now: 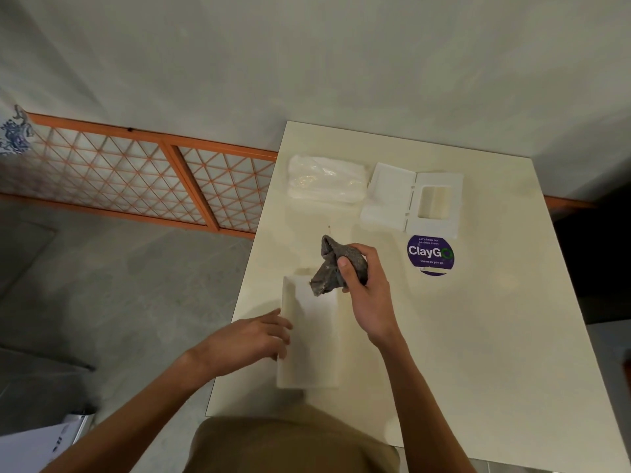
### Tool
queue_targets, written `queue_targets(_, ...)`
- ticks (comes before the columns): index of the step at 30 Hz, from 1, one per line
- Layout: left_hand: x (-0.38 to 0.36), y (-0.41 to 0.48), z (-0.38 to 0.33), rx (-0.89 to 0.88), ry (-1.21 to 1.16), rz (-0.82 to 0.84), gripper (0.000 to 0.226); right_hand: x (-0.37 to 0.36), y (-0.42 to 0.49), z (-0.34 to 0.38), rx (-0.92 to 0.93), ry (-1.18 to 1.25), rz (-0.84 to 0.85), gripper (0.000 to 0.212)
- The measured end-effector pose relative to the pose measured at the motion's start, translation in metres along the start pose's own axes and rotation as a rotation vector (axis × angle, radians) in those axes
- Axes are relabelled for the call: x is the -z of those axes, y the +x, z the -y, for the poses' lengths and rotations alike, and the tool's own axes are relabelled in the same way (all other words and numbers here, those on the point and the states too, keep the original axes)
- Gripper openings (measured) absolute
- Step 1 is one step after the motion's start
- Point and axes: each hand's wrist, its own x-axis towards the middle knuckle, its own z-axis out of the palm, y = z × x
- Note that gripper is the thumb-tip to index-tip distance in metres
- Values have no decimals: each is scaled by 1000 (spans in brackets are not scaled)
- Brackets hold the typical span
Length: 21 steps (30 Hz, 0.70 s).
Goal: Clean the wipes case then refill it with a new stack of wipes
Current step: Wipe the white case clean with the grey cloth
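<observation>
Hands are mid-cleaning: the right hand [363, 285] grips a bunched grey cloth [333, 269] over the open case base [312, 336] near the desk [478, 336] edge, the left hand [254, 337] steadies its side wall, fingers loosely curled, while the lid [413, 199] and wrapped wipes stack [324, 180] lie beyond, so refilling appears not yet begun.

Bare forearms, no sleeves showing; olive-brown garment [293, 445] at the torso

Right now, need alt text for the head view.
A right hand holds a grey cloth over an open white case tray that the left hand steadies on a cream table. Beyond lie wrapped wipes, the case lid and a purple sticker.
</observation>
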Motion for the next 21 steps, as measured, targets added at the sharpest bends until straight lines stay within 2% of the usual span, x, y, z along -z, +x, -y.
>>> queue_targets(2,3,11,3,42,-155,-85,8,4,2,7,6,29,-21,23)
queue_targets(5,14,33,3,164,-344,-213,14,14,7,20,39,66,-79,21)
queue_targets(10,38,69,-6,417,-643,-431,13,38,13,58,107,138,-274,19)
queue_targets(13,46,78,-8,481,-863,-453,10,55,15,79,185,165,-374,23)
queue_targets(17,49,81,-9,491,-908,-461,14,67,16,82,224,202,-362,27)
queue_targets(21,54,84,-17,540,-953,-446,28,63,13,76,143,235,-319,29)
